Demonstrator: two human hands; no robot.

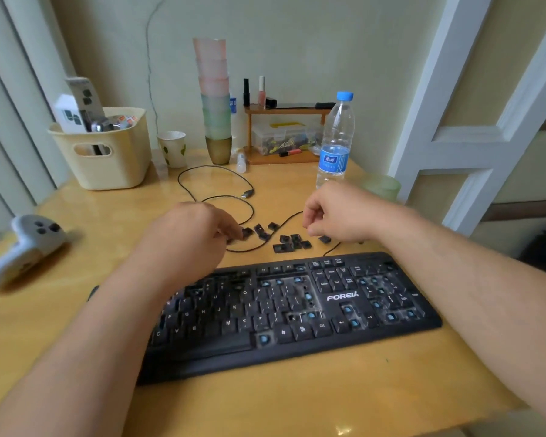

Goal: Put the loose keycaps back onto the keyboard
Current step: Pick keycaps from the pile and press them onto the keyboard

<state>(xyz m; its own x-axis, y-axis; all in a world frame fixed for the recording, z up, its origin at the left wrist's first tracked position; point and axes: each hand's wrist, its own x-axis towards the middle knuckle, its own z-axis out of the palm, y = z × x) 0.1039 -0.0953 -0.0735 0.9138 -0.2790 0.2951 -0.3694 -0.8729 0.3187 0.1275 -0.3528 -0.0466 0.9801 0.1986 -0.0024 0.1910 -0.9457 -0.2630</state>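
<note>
Left hand: the left hand [199, 234] reaches past the keyboard's far edge, back of the hand to the camera, fingers curled down. The fingertips reach a keycap [247, 232] at the left end of the loose group; whether they pinch it cannot be told, since the hand is motion-blurred and the fingertips are partly hidden.
Right hand: the right hand [338, 216] hovers above the table with fingers loosely curled and thumb close to the forefinger. Whether anything sits between them cannot be told.
Loose keycaps: the loose keycaps [292, 241] lie scattered on the table between the two hands, just beyond the keyboard's far edge. One more [324, 239] lies just under the right hand. Legends are too small to read.
Keyboard: the black keyboard [297, 313] lies near the table's front edge, beneath both forearms. Several empty sockets show blue stems, chiefly in the arrow and number-pad areas. The left forearm hides its left end.
Cable: a thin black cable [215, 184] loops behind the hands and runs through the keycaps; its plug lies free.
Table: the yellow table [297, 398] is cut off at the lower frame edge.
Far objects: a water bottle [336, 143] stands behind the right hand; a cream basket [108, 152] stands far left.
</note>
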